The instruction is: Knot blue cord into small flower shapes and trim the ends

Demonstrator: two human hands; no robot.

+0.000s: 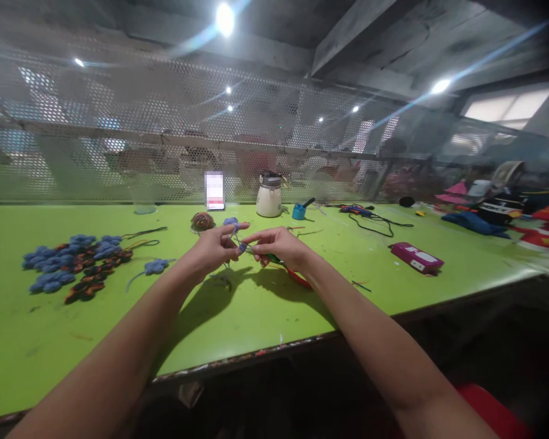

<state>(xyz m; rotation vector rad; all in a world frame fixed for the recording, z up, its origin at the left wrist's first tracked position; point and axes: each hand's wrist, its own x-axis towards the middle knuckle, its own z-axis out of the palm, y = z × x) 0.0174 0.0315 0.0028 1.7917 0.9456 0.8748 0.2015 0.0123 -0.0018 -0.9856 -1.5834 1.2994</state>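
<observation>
Blue crochet piece [243, 247] is in front of white jug [269, 201], slightly left. Our left hand [214, 249] pinches it; our right hand [280, 242] closes fingertips beside it, on what we cannot tell. Left of jug: brown yarn ball [202, 221], farther crochet flowers [50, 262]. Right: purple box [415, 257].

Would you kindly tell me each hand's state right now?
Left hand: closed on the small blue yarn piece.
Right hand: pinched closed beside it; exact hold unclear.

A matt yarn piece [243, 246] at centre and bumpy yarn flowers [52, 281] at left contrast with the smooth, glossy table [256, 332], perforated metal-looking screen [187, 137] and rough, concrete-like ceiling [279, 30] above.
</observation>
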